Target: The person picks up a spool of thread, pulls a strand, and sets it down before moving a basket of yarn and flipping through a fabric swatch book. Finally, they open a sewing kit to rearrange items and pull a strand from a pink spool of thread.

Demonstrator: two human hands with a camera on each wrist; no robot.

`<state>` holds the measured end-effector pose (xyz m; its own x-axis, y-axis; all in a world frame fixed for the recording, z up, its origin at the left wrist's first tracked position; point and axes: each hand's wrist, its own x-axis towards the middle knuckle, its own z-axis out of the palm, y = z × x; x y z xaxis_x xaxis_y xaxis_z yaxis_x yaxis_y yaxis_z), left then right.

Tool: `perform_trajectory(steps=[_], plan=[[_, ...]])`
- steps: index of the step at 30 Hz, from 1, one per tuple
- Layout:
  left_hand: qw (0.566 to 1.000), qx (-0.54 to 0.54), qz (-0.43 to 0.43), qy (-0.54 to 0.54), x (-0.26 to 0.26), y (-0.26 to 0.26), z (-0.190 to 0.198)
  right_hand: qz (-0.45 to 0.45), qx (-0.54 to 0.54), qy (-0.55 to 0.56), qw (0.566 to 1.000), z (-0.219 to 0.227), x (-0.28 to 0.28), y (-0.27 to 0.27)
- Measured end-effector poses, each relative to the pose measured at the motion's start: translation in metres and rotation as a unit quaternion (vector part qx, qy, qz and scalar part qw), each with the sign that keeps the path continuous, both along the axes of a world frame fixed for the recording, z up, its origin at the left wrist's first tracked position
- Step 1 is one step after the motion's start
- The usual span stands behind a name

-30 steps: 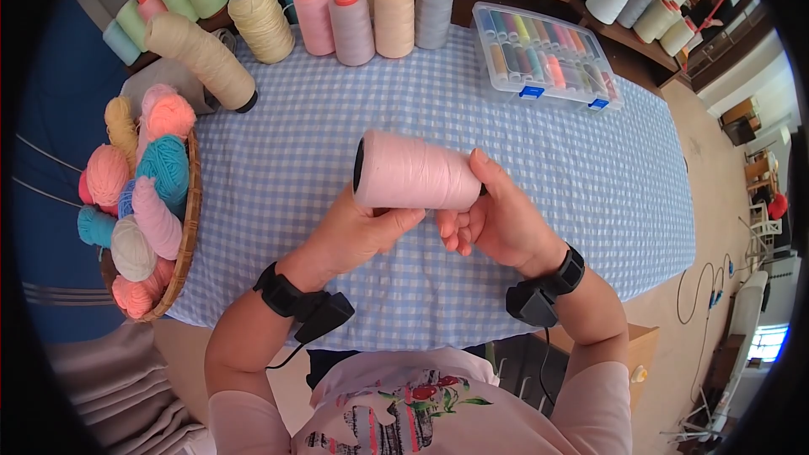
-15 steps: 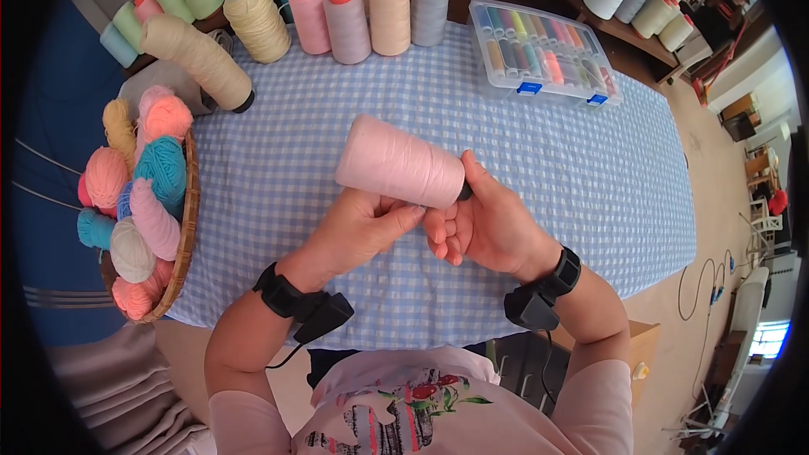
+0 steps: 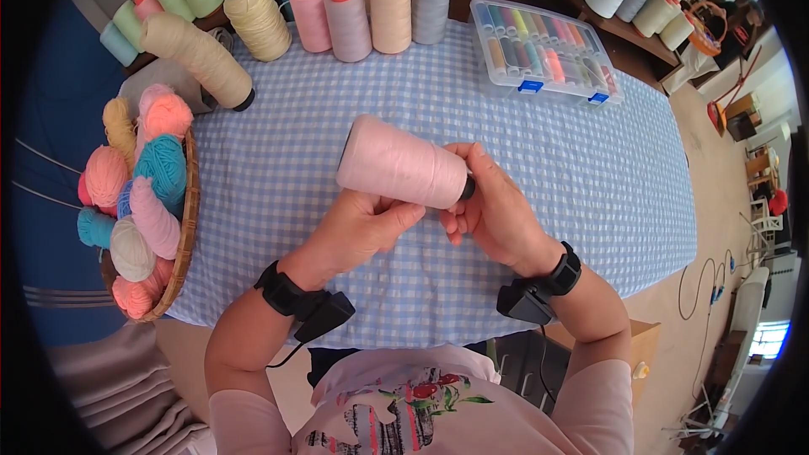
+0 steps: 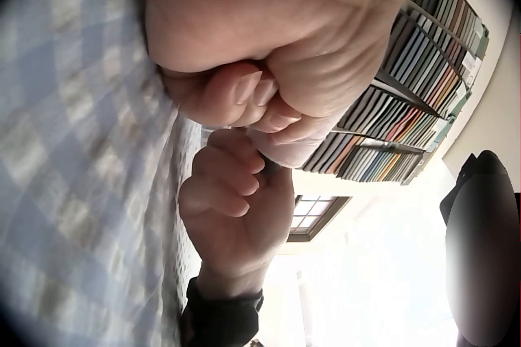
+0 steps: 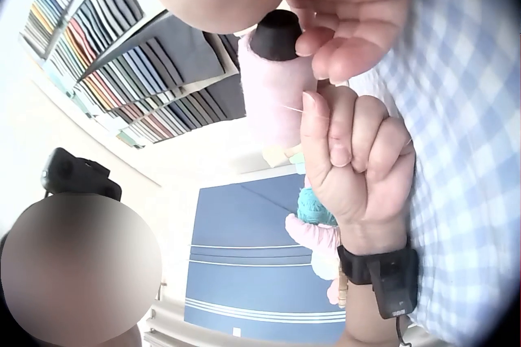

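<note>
In the head view a cone of pink thread is held tilted above the cloth, wide end to the left. My right hand grips its narrow black end, the index finger behind it and the thumb near the tip. Below the cone is my left hand, its fingers curled and thumb pointing right. In the right wrist view a thin strand runs from the cone to the left thumb and fingers, which pinch it. The left wrist view shows the curled left fingers close to the right hand.
A blue checked cloth covers the table. At the left stands a wicker basket of yarn balls. Several thread cones line the back, beside a fallen beige cone. A clear case of small spools lies back right.
The pink cone has tilted, its wide end moving left and up. My right hand has shifted its fingers around the narrow end. My left hand has barely moved.
</note>
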<state>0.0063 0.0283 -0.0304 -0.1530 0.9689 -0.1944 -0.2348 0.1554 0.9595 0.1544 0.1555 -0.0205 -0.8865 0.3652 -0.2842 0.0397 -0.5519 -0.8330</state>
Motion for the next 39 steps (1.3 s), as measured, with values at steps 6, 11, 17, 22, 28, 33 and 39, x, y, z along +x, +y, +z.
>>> perform_trajectory(steps=[6,11,17,22,28,33,39], plan=[[0.999,0.003,0.017,-0.047,-0.003,0.001,-0.002,-0.007,0.213,0.036,0.976,0.008,-0.001,-0.011],[0.996,0.018,0.020,-0.080,-0.004,0.002,0.001,0.021,0.197,0.048,0.979,0.004,0.001,-0.002],[0.999,-0.001,0.024,-0.042,-0.004,0.002,0.001,-0.002,0.197,0.039,0.980,0.002,0.001,-0.002],[0.998,-0.006,0.026,-0.052,-0.003,0.001,-0.002,-0.031,0.191,0.037,0.980,0.000,0.000,0.001],[0.998,0.010,0.035,-0.042,-0.004,0.002,-0.004,-0.026,0.212,0.018,0.977,0.000,0.000,-0.003],[0.998,0.013,0.040,-0.054,-0.003,0.002,-0.003,-0.027,0.222,0.019,0.974,-0.002,0.000,-0.004],[0.998,0.009,0.036,-0.052,-0.003,-0.001,-0.005,-0.019,0.255,0.011,0.967,-0.005,-0.001,-0.003]])
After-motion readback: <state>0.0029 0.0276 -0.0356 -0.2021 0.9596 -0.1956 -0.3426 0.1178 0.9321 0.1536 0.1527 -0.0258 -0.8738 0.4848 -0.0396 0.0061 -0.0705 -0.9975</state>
